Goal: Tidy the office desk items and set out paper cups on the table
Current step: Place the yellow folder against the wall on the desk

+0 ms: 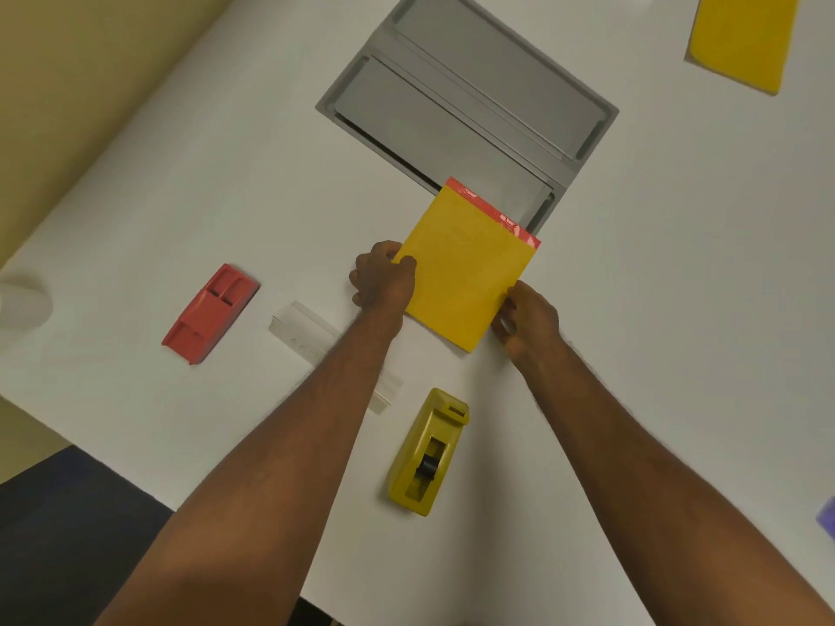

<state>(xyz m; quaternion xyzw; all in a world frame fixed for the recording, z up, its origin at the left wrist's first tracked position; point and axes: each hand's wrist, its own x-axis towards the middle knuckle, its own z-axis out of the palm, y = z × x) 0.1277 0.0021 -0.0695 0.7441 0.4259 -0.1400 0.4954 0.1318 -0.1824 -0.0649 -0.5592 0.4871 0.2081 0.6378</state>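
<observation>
A yellow notepad with a red top strip (465, 268) is held above the white table (655, 286), its top edge over the near corner of the grey cable-box cover (470, 97). My left hand (384, 275) grips the pad's left edge, thumb on top. My right hand (526, 320) pinches its lower right corner. A second yellow pad (741, 38) lies at the far right. A white paper cup (22, 305) shows blurred at the left edge.
A red stapler-like block (210, 311) lies to the left. A clear plastic holder (311, 341) sits partly under my left forearm. A yellow tape dispenser (429, 454) stands near the front edge. A purple item (827, 517) peeks in at the right edge.
</observation>
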